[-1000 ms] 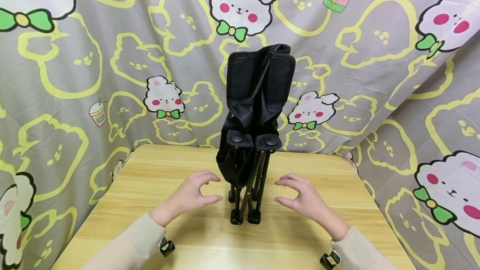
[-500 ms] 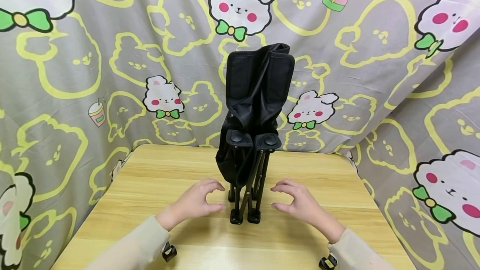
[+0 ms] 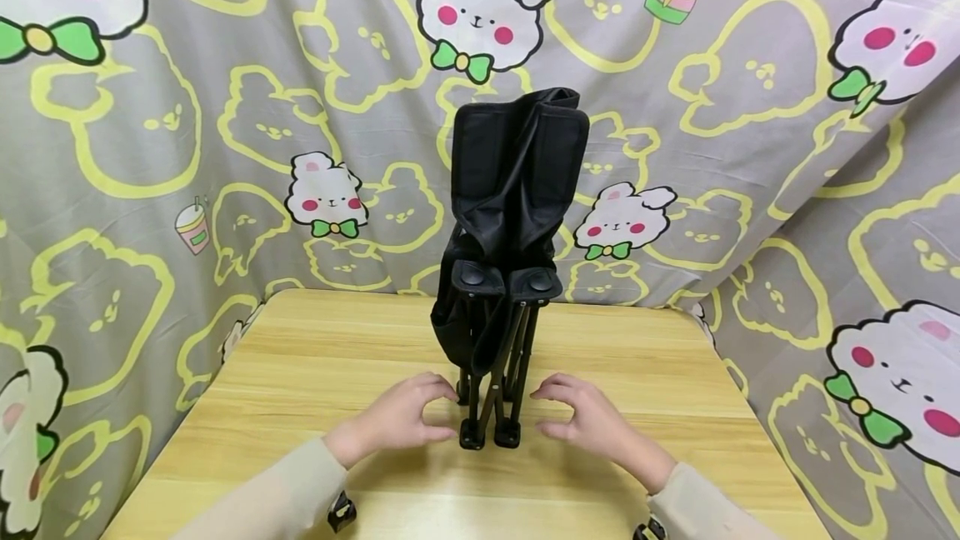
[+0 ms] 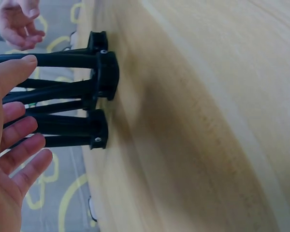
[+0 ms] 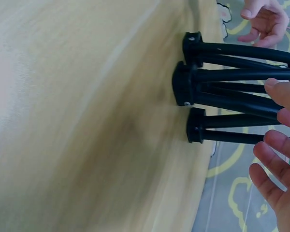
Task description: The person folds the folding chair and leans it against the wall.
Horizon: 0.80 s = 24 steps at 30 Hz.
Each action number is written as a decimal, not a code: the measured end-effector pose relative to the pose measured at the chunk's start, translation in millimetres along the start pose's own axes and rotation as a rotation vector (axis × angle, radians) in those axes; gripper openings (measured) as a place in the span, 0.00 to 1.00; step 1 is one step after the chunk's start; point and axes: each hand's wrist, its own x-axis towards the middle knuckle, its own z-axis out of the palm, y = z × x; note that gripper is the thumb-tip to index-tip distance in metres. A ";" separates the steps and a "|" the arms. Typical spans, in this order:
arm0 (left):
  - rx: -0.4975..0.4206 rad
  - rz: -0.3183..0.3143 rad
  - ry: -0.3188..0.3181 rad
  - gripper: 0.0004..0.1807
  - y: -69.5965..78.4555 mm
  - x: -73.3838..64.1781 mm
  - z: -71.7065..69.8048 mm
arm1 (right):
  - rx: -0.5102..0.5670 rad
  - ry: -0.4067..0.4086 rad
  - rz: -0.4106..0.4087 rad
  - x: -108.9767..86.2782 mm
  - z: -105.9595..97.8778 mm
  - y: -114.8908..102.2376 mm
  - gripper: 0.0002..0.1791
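A folded black camping chair stands upright on its feet in the middle of the wooden table. Its cloth seat and back are bunched at the top, above thin metal legs. My left hand is just left of the lower legs, thumb and fingers spread in a C shape. Mirroring it on the other side, my right hand has its fingertips close to the legs. Both wrist views show loosely bent fingers around nothing, with the black plastic feet resting on the tabletop.
The wooden table reaches back to a grey curtain printed with rabbits and yellow outlines. The curtain also hangs along both sides. A black wrist camera sits under the left sleeve, and another camera under the right.
Both hands have come lower and nearer to me, and closer in toward the chair's legs from either side. The chair stands where it was.
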 end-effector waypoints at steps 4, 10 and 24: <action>-0.010 -0.024 -0.034 0.26 0.2 -0.4 5.7 | 0.008 -0.023 -0.009 -1.6 5.5 -0.8 0.21; -0.010 -0.030 -0.064 0.27 -1.3 -1.7 13.5 | -0.006 -0.052 -0.022 -4.9 12.5 -2.3 0.22; 0.059 0.006 -0.150 0.27 -8.7 -1.4 27.3 | -0.023 -0.232 0.109 -9.6 20.5 -6.9 0.23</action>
